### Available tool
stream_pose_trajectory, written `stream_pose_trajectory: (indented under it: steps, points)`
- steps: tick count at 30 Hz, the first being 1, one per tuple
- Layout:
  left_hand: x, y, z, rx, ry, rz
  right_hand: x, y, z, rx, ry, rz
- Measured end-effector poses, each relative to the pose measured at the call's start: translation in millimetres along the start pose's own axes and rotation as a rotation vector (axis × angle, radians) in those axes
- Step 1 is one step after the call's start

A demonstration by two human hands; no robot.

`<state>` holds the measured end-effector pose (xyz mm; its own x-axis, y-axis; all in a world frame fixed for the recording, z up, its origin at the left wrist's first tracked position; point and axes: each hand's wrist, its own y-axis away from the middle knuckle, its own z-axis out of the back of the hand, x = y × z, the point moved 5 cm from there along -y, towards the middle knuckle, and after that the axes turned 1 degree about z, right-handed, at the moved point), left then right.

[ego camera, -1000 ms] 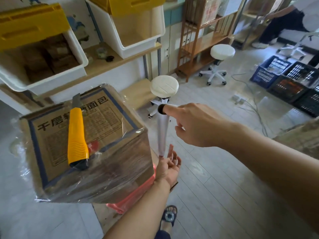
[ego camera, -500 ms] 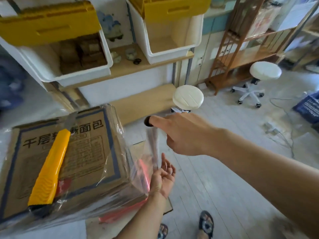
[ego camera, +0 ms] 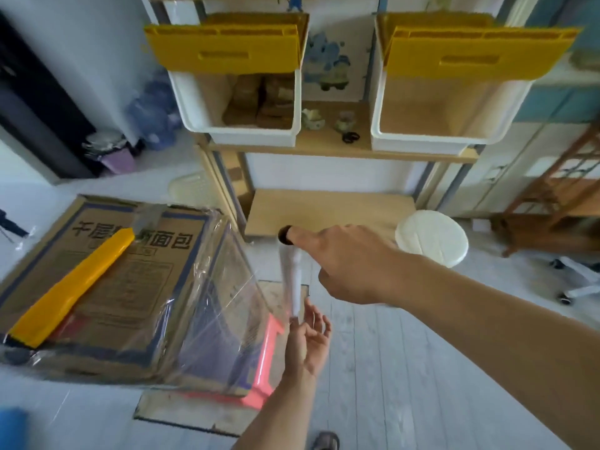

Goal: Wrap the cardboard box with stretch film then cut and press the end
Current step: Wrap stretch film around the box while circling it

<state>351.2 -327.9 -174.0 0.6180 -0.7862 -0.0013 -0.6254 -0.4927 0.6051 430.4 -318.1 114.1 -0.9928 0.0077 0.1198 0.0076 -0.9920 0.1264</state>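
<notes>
Head view: left of my grips, a yellow knife (ego camera: pixel 69 289) lies on the film-wrapped cardboard box (ego camera: pixel 146 287). Film runs from it to the upright stretch film roll (ego camera: pixel 292 280). My left grip (ego camera: pixel 308 345), fingers relaxed, props the roll's bottom; my right grip (ego camera: pixel 347 264) hooks a finger into its top core.

The brown cardboard box (ego camera: pixel 136 287) carries a dark blue border and dark printed characters. Clear stretch film (ego camera: pixel 253 297) runs glossy to its white roll (ego camera: pixel 293 280), whose core is dark. The yellow plastic utility knife (ego camera: pixel 71 287) has a black end. Beneath shows a pink-red plastic stool (ego camera: pixel 268 352). The white storage bins (ego camera: pixel 246 138) have yellow lids (ego camera: pixel 224 50).
</notes>
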Motion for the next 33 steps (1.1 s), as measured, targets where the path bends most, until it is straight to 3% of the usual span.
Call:
stream_pose_trajectory:
  steps: [5,21,27,32,33]
  points:
    - [-20,-31,-25,0.133,0.088,-0.133,-29,-43,-4,-0.029,0.002,0.126]
    - [-82,-126,-56,-0.054,0.281,-0.428,-56,-194,-3,0.101,0.082,0.550]
    - [-109,-161,-61,-0.198,0.418,-0.647,-50,-245,-4,0.161,0.121,0.771]
    - [-123,-171,-90,-0.074,0.478,-0.778,-43,-283,1,0.188,0.176,0.932]
    - [-127,-176,-90,-0.020,0.583,-0.751,-40,-290,1,0.183,0.188,0.961]
